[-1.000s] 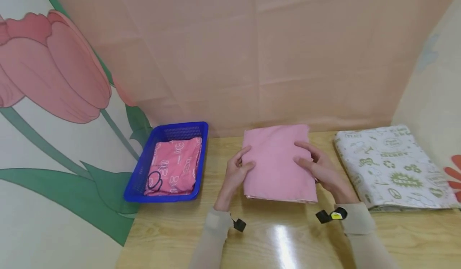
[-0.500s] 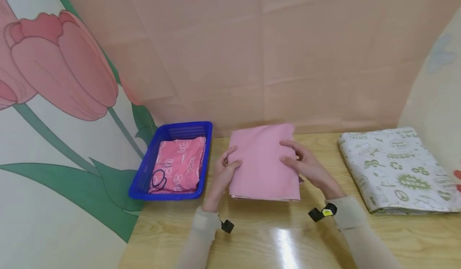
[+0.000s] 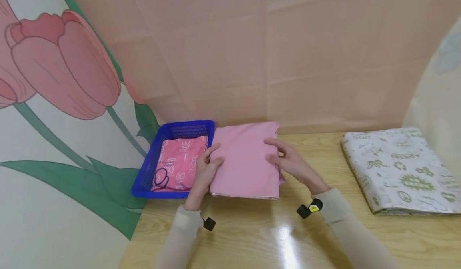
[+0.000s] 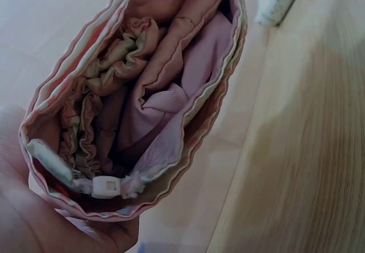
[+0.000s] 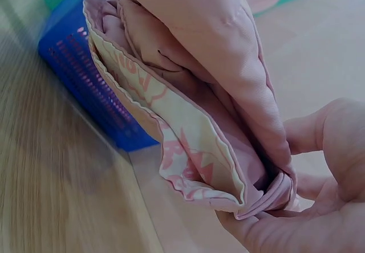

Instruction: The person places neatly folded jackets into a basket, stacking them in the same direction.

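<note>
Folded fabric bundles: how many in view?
3: the plain pink bundle held by the left hand and right hand, the printed pink bundle in the blue basket, and the white bundle on the table. More may be hidden beneath.

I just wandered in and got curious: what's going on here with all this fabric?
A person is holding a folded pink bundle of fabric, with the left hand gripping one side and the right hand the other. It appears to be held above the wooden table, and in the head view it covers part of the right side of a blue basket. A pink printed cloth lies in that basket. Off to the right lies a folded white cloth with green prints.
</note>
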A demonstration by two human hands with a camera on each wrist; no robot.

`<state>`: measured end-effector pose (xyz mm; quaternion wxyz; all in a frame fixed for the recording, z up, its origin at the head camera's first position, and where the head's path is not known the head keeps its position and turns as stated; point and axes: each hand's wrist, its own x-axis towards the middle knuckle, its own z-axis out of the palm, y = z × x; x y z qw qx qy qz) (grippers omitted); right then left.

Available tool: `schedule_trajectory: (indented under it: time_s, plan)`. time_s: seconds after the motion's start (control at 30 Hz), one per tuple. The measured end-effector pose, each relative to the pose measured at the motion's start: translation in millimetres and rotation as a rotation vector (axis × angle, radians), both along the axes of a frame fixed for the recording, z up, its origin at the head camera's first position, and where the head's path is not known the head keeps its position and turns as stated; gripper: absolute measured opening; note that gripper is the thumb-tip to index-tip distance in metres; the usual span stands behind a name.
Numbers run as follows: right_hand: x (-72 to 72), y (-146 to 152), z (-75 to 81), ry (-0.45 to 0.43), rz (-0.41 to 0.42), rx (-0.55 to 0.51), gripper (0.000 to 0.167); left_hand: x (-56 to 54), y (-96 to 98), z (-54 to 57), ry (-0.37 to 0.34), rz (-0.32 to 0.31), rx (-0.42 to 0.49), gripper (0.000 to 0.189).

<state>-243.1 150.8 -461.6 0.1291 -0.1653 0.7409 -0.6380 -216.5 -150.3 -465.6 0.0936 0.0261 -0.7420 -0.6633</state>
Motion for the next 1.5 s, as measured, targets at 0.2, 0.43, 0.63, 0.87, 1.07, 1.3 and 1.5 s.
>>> schedule_trajectory:
  time_s: [0.2, 0.43, 0.63, 0.87, 1.07, 1.3, 1.5]
  plan:
    - [-6.0, -18.9, 6.9, 0.052, -0.012, 0.032, 0.06, 1.5, -19.3, 3.1, -0.019, 0.022, 0.046, 0.058]
    - [-9.4, -46.0, 10.7, 0.075, -0.042, 0.002, 0.061, 3.2, -42.5, 9.8, -0.023, 0.049, 0.037, 0.057]
    - [-12.4, -71.4, 12.3, 0.048, -0.046, -0.047, 0.059, 5.1, -62.5, 17.8, -0.014, 0.064, 0.026, 0.056]
    - [-18.8, -95.3, 18.9, 0.037, -0.03, -0.042, 0.058, 5.1, -86.8, 26.7, -0.059, 0.072, -0.032, 0.055]
    - [-25.2, -113.5, 22.6, 0.045, 0.009, -0.061, 0.059, 4.8, -103.4, 32.3, -0.093, 0.103, -0.058, 0.055]
    - [-30.4, -135.9, 18.2, 0.034, 0.008, -0.062, 0.059, 0.6, -124.6, 30.8, -0.107, 0.117, -0.087, 0.054]
    - [-34.2, -158.4, 17.2, 0.019, 0.007, -0.088, 0.059, -2.5, -146.6, 31.8, -0.129, 0.117, -0.11, 0.056]
